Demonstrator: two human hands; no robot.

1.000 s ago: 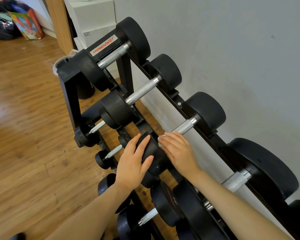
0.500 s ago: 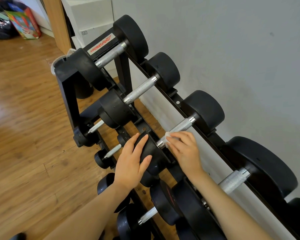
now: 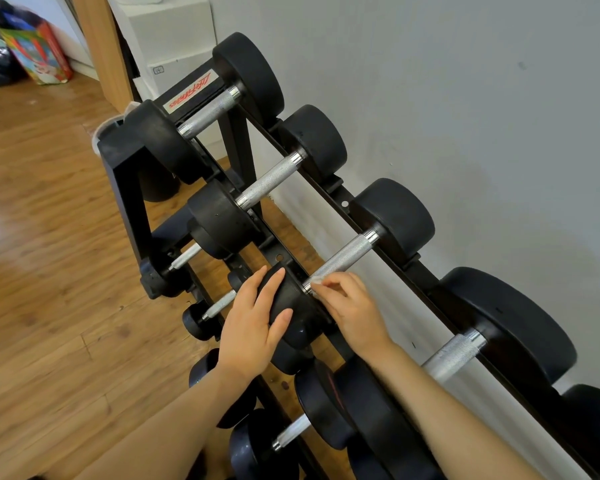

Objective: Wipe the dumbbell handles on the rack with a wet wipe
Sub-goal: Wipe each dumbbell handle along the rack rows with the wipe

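A black rack (image 3: 125, 174) holds several black dumbbells with knurled silver handles along a grey wall. My left hand (image 3: 253, 323) lies flat on the near head (image 3: 291, 306) of the third top-row dumbbell, fingers spread over it. My right hand (image 3: 347, 306) pinches a small white wet wipe (image 3: 315, 281) against the near end of that dumbbell's handle (image 3: 347, 254). Most of the wipe is hidden under my fingers. The handle's far half is bare.
Two more top-row handles (image 3: 208, 112) (image 3: 271, 180) lie further along, another (image 3: 454, 353) is nearer me. Smaller dumbbells (image 3: 219, 303) sit on lower tiers. Wooden floor (image 3: 42, 271) spreads left, white boxes (image 3: 167, 39) and bags (image 3: 35, 53) stand beyond the rack.
My right hand slid up the handle with the wipe, then back down to its near end. My left hand stayed on the dumbbell head.
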